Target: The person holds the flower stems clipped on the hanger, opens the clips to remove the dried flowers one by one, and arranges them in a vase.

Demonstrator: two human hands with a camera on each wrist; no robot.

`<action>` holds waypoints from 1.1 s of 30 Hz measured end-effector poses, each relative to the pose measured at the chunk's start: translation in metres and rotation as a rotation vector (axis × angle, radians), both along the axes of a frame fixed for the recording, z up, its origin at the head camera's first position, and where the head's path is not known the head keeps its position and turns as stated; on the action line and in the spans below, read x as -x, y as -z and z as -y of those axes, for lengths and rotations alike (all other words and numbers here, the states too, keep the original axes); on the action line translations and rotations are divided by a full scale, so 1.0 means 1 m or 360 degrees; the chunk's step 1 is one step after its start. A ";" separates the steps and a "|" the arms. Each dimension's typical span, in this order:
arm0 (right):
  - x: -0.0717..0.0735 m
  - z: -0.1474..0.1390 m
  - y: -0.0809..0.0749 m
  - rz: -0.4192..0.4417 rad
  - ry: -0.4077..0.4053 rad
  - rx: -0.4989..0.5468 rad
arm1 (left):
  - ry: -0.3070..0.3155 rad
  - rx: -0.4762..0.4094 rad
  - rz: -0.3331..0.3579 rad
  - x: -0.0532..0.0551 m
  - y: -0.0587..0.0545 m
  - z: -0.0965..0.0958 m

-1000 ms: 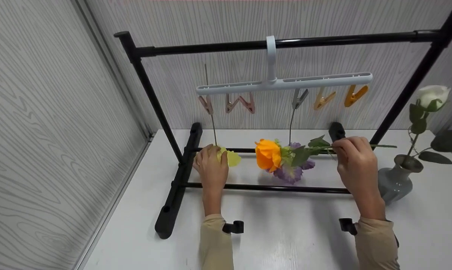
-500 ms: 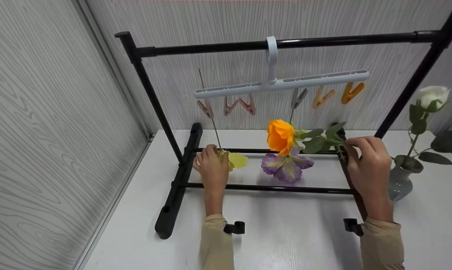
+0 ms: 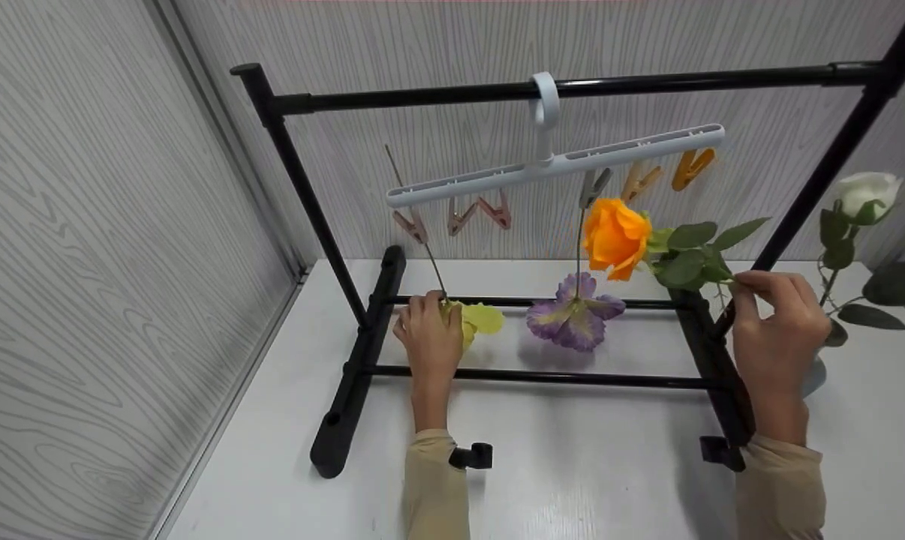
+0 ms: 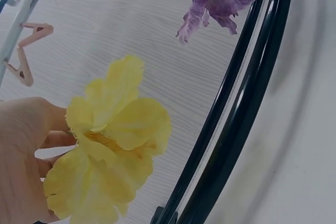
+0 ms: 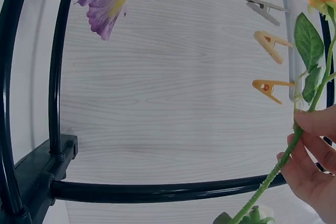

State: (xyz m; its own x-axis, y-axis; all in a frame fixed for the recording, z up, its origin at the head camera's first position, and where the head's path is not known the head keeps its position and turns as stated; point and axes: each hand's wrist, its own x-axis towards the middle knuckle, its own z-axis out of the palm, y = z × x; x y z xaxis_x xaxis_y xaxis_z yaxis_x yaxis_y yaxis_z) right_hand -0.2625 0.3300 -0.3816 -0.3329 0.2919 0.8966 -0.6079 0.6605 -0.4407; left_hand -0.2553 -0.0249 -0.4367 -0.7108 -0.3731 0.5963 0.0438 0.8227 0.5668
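Observation:
My left hand (image 3: 431,330) holds a yellow artificial flower (image 4: 110,140) at its base, fingers behind the petals. The flower's thin stem rises to a pink clip (image 3: 411,225) at the left end of a pale blue hanger (image 3: 482,180). My right hand (image 3: 779,315) pinches the green stem of an orange artificial rose (image 3: 616,238) below its leaves. The rose tilts left, its bloom in front of the hanger's right half. A purple flower (image 3: 576,315) hangs head down from a grey clip (image 3: 593,187). The hanger slants up to the right.
The hanger hooks over the top bar of a black rack (image 3: 422,96). Other clips, pink and orange (image 3: 693,169), hang from it. To the right a white rose (image 3: 869,196) stands in a grey vase (image 3: 814,376), partly hidden by my right hand. A wood-grain wall (image 3: 332,187) stands behind.
My right hand has moved right and carried the rose up and to the right, uncovering the purple flower. The hanger's right end has swung up and back. My left hand has shifted slightly right.

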 end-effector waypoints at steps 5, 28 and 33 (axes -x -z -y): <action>0.001 -0.009 -0.001 0.0009 0.0072 0.0200 | -0.0016 -0.0014 -0.0010 0.000 0.000 -0.001; 0.007 -0.041 0.013 0.0485 0.0192 0.0730 | 0.0041 -0.0109 0.0056 0.002 0.000 0.003; 0.010 -0.048 0.017 0.0640 0.0246 0.0713 | 0.0057 -0.0122 0.0011 0.002 0.000 0.003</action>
